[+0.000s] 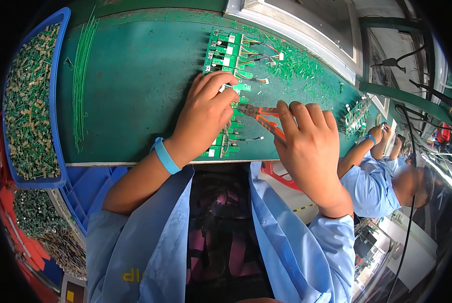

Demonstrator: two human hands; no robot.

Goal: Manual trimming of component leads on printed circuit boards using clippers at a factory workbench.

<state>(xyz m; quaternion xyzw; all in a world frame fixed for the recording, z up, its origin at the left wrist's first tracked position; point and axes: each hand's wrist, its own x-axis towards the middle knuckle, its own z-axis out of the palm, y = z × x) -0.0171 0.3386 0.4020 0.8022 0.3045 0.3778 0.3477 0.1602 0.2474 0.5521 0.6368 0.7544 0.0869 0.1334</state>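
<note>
A long green circuit board panel [225, 53] with white connectors and coloured wires lies on the green work surface [135, 86]. My left hand [203, 113] presses down on the panel's middle, fingers curled over it, a blue band on the wrist. My right hand [309, 146] grips orange-handled cutting pliers [260, 115], whose dark jaws point left toward the board just beside my left fingers. The lower part of the panel [217, 150] shows under my left palm near the table's front edge.
A blue bin [59, 101] full of small green board pieces stands at the left. Thin green strips [79, 86] lie beside it. Green offcuts [306, 65] litter the far right. A second person in a blue coat [372, 182] handles a board at the right.
</note>
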